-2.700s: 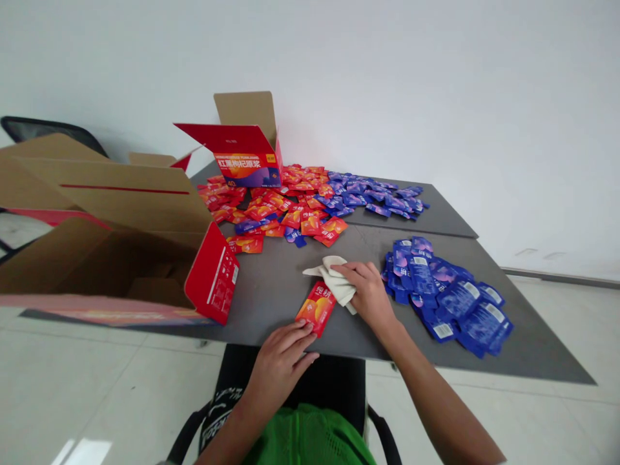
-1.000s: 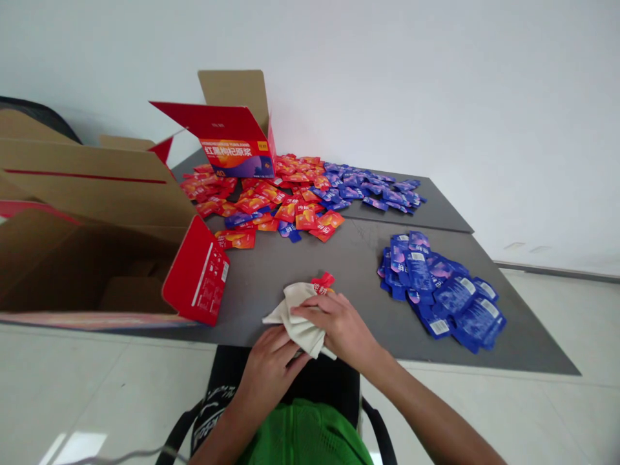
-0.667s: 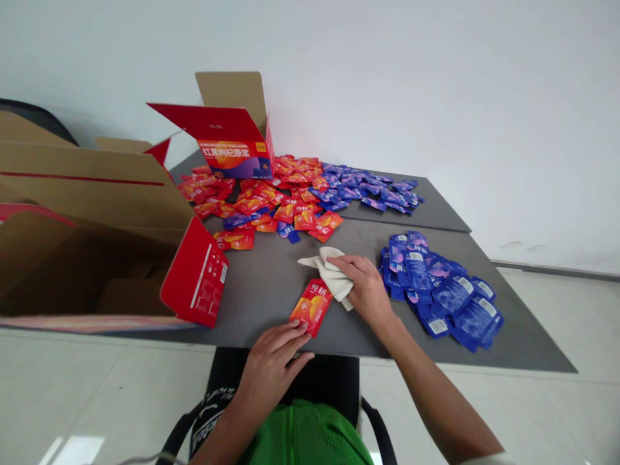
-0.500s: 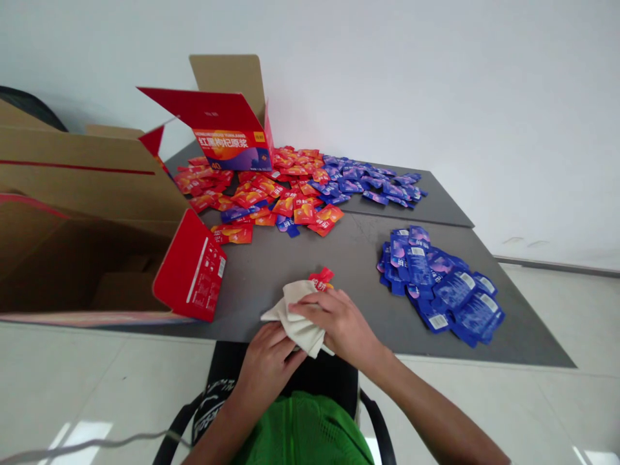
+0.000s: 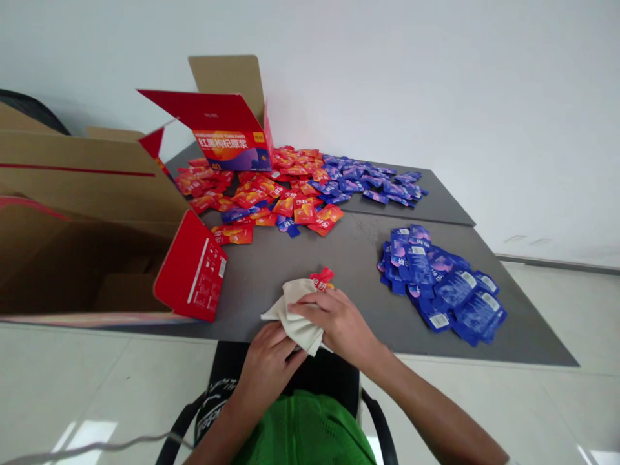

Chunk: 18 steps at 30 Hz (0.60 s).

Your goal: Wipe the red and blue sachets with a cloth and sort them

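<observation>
A cream cloth (image 5: 299, 303) is bunched between my hands at the near edge of the table. My right hand (image 5: 347, 326) is closed on it, fingers bent over its upper right side. From the lower left, my left hand (image 5: 268, 360) grips the cloth's near part, its fingertips partly hidden underneath. A red pouch (image 5: 322, 278) sticks out beyond the far side of the cloth. The rest of that pouch is covered by the cloth and my right hand, so I cannot tell which fingers touch it.
Blue pouches (image 5: 436, 281) lie stacked at the right. Farther back are heaps of red pouches (image 5: 304, 211) and more blue pouches (image 5: 394, 187). An open printed box (image 5: 237, 150) stands behind them. A large open carton (image 5: 191, 271) is at the left, on the grey table (image 5: 358, 248).
The hands and the cloth stay almost in the same place, with only a very slight shift. The pouch heaps and boxes have not moved.
</observation>
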Available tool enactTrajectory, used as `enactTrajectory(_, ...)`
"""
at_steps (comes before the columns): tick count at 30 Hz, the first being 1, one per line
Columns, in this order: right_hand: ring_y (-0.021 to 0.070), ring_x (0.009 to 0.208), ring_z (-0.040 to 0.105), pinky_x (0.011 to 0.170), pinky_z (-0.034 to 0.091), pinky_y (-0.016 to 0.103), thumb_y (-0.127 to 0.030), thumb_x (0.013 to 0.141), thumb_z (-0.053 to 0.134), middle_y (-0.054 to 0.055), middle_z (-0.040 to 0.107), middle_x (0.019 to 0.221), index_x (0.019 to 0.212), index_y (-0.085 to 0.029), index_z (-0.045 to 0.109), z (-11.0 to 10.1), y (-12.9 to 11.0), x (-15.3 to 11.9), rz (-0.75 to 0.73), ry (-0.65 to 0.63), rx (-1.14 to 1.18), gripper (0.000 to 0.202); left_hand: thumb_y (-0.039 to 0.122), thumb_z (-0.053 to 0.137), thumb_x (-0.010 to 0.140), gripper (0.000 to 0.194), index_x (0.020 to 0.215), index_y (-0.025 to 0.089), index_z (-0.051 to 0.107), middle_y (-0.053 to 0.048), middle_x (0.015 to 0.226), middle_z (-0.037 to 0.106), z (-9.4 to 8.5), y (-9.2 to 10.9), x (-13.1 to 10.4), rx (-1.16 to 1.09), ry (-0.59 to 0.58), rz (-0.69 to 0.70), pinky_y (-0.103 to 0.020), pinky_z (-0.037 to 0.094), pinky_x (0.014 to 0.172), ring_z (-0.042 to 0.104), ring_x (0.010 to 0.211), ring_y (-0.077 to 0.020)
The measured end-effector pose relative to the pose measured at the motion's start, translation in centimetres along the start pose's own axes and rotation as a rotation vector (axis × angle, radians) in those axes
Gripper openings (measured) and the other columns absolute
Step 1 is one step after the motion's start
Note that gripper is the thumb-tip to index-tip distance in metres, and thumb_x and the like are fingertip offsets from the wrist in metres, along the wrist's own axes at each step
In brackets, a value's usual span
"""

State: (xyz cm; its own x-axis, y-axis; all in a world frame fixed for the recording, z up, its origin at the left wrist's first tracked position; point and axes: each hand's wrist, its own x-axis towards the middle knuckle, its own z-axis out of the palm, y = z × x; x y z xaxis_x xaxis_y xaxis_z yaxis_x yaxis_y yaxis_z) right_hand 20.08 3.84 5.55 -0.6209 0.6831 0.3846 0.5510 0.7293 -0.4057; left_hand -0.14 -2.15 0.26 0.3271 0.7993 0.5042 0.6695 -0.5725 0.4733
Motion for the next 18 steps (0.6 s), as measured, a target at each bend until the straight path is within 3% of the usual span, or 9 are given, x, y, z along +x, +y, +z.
enactTrajectory(3, 0.0240, 0.112, 0.065, 0.096, 0.051, 0.037, -0.011, 0.096, 0.067, 0.006, 0.073, 0.126, 0.138, -0.031, 0.067, 0.5, 2.0, 0.3, 0.049, 0.013, -0.008, 0.047, 0.035, 0.067, 0.100, 0.020, 0.112, 0.022, 0.076, -0.008, 0.108, 0.079, 0.0, 0.0, 0.1, -0.010, 0.013, 0.029, -0.043, 0.061, 0.092, 0.074, 0.103, -0.0262)
enactTrajectory(6, 0.0252, 0.104, 0.066, 0.092, 0.052, 0.039, -0.009, 0.094, 0.068, 0.010, 0.074, 0.124, 0.137, -0.027, 0.069, -0.9, 5.9, 1.5, 0.165, 0.068, -0.135, 0.046, 0.036, 0.067, 0.100, 0.024, 0.118, 0.023, 0.075, -0.007, 0.116, 0.078, 0.1, -0.1, 0.1, -0.018, 0.048, 0.053, -0.043, 0.061, 0.096, 0.074, 0.110, -0.0255)
enactTrajectory(8, 0.0258, 0.102, 0.067, 0.091, 0.052, 0.040, -0.010, 0.094, 0.067, 0.011, 0.074, 0.123, 0.135, -0.025, 0.070, -2.3, 7.1, 2.2, 0.192, 0.124, -0.176, 0.044, 0.036, 0.067, 0.100, 0.023, 0.117, 0.023, 0.075, -0.007, 0.116, 0.079, 0.1, -0.1, 0.1, -0.014, 0.058, 0.050, -0.042, 0.061, 0.095, 0.074, 0.109, -0.0253)
enactTrajectory(10, 0.0262, 0.106, 0.066, 0.092, 0.052, 0.040, -0.012, 0.096, 0.066, 0.011, 0.073, 0.127, 0.138, -0.025, 0.068, -3.2, 6.2, 2.4, 0.176, 0.192, -0.160, 0.043, 0.036, 0.067, 0.100, 0.023, 0.117, 0.023, 0.075, -0.007, 0.116, 0.079, 0.1, -0.1, 0.1, -0.013, 0.062, 0.052, -0.042, 0.061, 0.094, 0.074, 0.109, -0.0252)
enactTrajectory(12, 0.0261, 0.109, 0.065, 0.093, 0.051, 0.041, -0.015, 0.100, 0.062, 0.009, 0.071, 0.132, 0.142, -0.029, 0.064, -3.2, 3.7, 2.0, 0.127, 0.206, -0.119, 0.044, 0.035, 0.068, 0.100, 0.022, 0.116, 0.022, 0.076, -0.007, 0.115, 0.079, 0.1, 0.0, 0.1, -0.014, 0.059, 0.054, -0.042, 0.061, 0.094, 0.074, 0.108, -0.0253)
enactTrajectory(15, 0.0248, 0.111, 0.065, 0.094, 0.051, 0.040, -0.017, 0.101, 0.061, 0.007, 0.072, 0.130, 0.143, -0.032, 0.063, -1.7, 0.0, 0.9, 0.013, 0.058, -0.054, 0.045, 0.033, 0.068, 0.099, 0.016, 0.105, 0.021, 0.078, -0.007, 0.101, 0.079, -0.1, 0.1, 0.2, 0.007, 0.032, 0.025, -0.042, 0.062, 0.088, 0.074, 0.096, -0.0252)
enactTrajectory(18, 0.0229, 0.111, 0.066, 0.097, 0.052, 0.038, -0.013, 0.099, 0.064, 0.005, 0.074, 0.126, 0.139, -0.033, 0.066, 0.1, -0.6, 0.1, -0.015, -0.029, 0.002, 0.045, 0.032, 0.066, 0.100, 0.016, 0.098, 0.021, 0.078, -0.007, 0.094, 0.079, -0.2, 0.1, 0.2, 0.009, 0.003, 0.005, -0.043, 0.062, 0.085, 0.074, 0.090, -0.0252)
